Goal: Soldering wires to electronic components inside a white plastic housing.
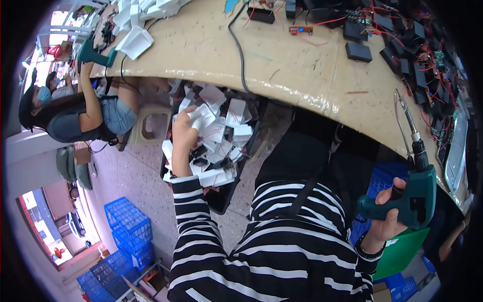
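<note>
My left hand (186, 132), with white coverings on its fingertips, reaches into a black crate (225, 197) beside my legs. Its fingers close on a white plastic housing (205, 115) among several similar ones, some with red wires. My right hand (384, 224) grips a green soldering gun (422, 194) by its handle at the right. The gun's metal tip, with a thin feed tube beside it, points up over the table's edge.
The tan worktable (312, 65) curves across the top. Black boxes (358, 51) with circuit boards and red wires crowd its right; white housings (135, 43) pile at its left. A dark cable (236, 45) crosses it. Another person (75, 116) sits left, holding a green tool (95, 56). Blue crates (128, 219) stand behind.
</note>
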A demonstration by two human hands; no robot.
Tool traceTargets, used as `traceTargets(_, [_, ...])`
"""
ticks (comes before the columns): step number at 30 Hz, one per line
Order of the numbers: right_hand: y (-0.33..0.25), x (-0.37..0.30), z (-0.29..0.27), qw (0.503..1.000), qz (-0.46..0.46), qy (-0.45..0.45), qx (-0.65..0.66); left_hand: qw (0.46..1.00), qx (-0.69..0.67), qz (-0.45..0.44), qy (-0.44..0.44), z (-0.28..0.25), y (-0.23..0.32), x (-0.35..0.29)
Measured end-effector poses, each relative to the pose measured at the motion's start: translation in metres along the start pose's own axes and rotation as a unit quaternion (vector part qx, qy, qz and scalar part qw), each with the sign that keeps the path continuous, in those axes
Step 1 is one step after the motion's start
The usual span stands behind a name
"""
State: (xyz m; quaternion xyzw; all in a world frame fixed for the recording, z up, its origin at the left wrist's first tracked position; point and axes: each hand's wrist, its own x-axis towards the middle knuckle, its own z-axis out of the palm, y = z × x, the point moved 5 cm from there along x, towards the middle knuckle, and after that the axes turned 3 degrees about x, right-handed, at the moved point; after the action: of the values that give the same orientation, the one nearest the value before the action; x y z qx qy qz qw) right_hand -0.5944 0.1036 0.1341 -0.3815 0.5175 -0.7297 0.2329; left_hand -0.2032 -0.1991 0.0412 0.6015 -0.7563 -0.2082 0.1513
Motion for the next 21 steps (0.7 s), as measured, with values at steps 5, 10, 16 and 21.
traceTargets(5, [0.002, 0.003, -0.002, 1.000, 0.008, 0.024, -0.017, 0.958, -0.132, 0.177, 0.183, -0.043, 0.057, 0.022])
traceTargets(10, [0.001, 0.009, -0.007, 0.998, 0.019, 0.046, -0.025, 0.940, -0.175, 0.228, 0.184, -0.051, 0.159, 0.103])
traceTargets(16, [-0.002, 0.014, -0.006, 0.996, 0.007, 0.072, -0.044, 0.896, -0.018, 0.408, 0.174, -0.025, 0.261, 0.231])
traceTargets(21, [-0.001, 0.019, -0.014, 0.995, -0.010, 0.094, -0.044, 0.887, 0.254, 0.375, 0.095, 0.011, 0.286, 0.260])
